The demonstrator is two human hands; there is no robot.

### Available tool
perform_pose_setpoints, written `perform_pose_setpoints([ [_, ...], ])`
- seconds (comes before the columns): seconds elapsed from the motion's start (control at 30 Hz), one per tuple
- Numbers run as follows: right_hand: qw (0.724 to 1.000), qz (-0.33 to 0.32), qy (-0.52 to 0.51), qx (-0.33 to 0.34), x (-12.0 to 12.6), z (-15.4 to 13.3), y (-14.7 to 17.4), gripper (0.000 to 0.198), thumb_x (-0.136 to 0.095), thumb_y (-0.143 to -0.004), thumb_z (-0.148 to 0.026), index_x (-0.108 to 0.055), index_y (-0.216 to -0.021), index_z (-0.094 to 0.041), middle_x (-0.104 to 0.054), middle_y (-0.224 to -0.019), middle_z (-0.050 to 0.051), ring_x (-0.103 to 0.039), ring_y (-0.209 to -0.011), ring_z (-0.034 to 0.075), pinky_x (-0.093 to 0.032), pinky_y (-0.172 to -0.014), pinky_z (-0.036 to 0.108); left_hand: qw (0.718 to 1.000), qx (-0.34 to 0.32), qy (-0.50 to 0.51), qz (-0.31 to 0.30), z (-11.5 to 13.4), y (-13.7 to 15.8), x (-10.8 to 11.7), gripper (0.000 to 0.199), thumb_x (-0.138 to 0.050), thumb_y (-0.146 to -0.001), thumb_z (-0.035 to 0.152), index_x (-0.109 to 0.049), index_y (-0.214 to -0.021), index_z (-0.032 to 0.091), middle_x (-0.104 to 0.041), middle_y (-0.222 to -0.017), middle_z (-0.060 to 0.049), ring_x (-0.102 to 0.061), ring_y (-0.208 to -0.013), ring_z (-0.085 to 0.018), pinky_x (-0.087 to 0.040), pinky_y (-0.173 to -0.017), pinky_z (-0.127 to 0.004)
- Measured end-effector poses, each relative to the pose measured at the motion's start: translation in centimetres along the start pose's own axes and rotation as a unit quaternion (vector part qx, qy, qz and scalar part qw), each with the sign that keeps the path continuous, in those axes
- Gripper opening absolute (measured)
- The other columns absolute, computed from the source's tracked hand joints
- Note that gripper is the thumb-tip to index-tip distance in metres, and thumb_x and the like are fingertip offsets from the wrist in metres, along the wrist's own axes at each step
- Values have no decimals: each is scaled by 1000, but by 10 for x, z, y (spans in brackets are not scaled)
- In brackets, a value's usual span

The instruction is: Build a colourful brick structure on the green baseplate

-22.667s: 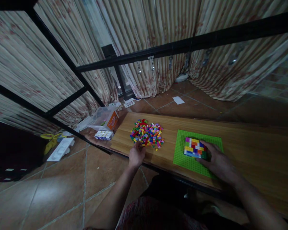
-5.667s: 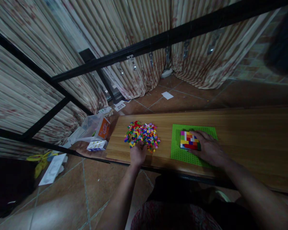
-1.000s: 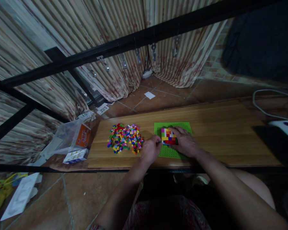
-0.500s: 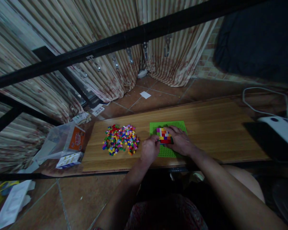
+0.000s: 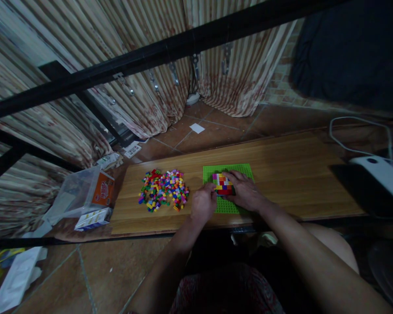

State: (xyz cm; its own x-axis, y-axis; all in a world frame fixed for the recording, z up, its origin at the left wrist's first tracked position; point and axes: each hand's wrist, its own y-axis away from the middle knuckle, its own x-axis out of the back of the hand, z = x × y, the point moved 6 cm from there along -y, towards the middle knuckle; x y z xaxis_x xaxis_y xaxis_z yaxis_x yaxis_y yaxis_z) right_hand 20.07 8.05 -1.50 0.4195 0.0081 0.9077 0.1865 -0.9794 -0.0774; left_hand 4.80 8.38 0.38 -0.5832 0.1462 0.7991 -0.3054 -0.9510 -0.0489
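Observation:
A low block of multicoloured toy bricks sits over a green studded baseplate, with red along its near side and white, yellow and purple farther back. My left hand is closed, its thumb and fingertips pinched at the block's left edge; any small loose brick between them is hidden. Around the block's right side curl the fingers of my right hand, covering that part of it. Left of the baseplate lies a loose pile of small coloured bricks.
Everything rests on a long wooden board. Beyond its left end stand a clear plastic bin with an orange label and a small box. At the right are a black flat panel, a white device and a cable. A dark bar crosses above.
The whole view has shifted slightly. Both hands stay at the brick block in nearly the same pose, with only small finger movement at its left edge.

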Motion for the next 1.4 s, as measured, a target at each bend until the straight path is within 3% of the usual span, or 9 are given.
perform_pose_setpoints([
  [0.17, 1000, 1, 0, 2, -1, 1, -1, 80, -67, -71, -40, -35, -143, -25, -43, -141, 13, -45, -124, 36, -42, -97, 52, 997, 27, 65, 19, -3, 0, 1, 23, -51, -83, 14, -65, -100, 21, -72, -93, -5, -67, -84, -17, -51, -79, -28],
  [0.4, 1000, -5, 3, 0, -1, 0, -1, 79, -68, -71, -40, -36, -142, -23, -43, -141, 13, -45, -124, 35, -42, -97, 51, 978, 94, 179, 59, -19, -7, -7, 13, -57, -74, 12, -65, -81, 20, -70, -78, 0, -65, -74, -13, -50, -71, -24],
  [0.6, 1000, -4, 4, -7, -1, -1, -1, 78, -67, -71, -38, -37, -142, -22, -43, -140, 14, -44, -124, 36, -42, -97, 51, 911, 210, 355, 23, -36, -12, -25, 10, -63, -66, 13, -61, -74, 17, -57, -55, 6, -53, -48, -8, -44, -51, -20],
  [0.73, 1000, -5, 2, -9, -2, -1, -1, 78, -67, -72, -38, -37, -142, -23, -43, -141, 15, -44, -123, 37, -41, -96, 52, 877, 252, 410, 9, -36, -11, -28, 13, -64, -64, 13, -58, -75, 16, -55, -53, 7, -52, -46, -7, -45, -49, -20],
  [1.07, 1000, 2, 1, 0, -2, 0, -1, 77, -66, -72, -37, -36, -142, -26, -44, -140, 13, -47, -121, 35, -42, -95, 51, 880, 249, 403, 26, -38, -11, -34, 13, -65, -63, 12, -60, -74, 16, -54, -51, 7, -53, -45, -8, -47, -51, -22],
  [1.23, 1000, 3, 7, -3, -2, 1, 0, 76, -65, -74, -42, -36, -142, -25, -44, -140, 13, -46, -123, 35, -42, -95, 51, 871, 227, 432, 52, -40, 1, -15, 13, -63, -70, 20, -61, -82, 16, -60, -64, 4, -57, -55, -8, -50, -57, -22],
  [1.4, 1000, 16, -1, 9, -4, 2, 1, 75, -65, -73, -44, -36, -142, -28, -46, -138, 11, -47, -123, 34, -43, -96, 51, 888, 187, 406, 104, -69, 31, 37, 16, -60, -72, 29, -60, -83, 17, -60, -69, 2, -56, -61, -9, -50, -60, -22],
])
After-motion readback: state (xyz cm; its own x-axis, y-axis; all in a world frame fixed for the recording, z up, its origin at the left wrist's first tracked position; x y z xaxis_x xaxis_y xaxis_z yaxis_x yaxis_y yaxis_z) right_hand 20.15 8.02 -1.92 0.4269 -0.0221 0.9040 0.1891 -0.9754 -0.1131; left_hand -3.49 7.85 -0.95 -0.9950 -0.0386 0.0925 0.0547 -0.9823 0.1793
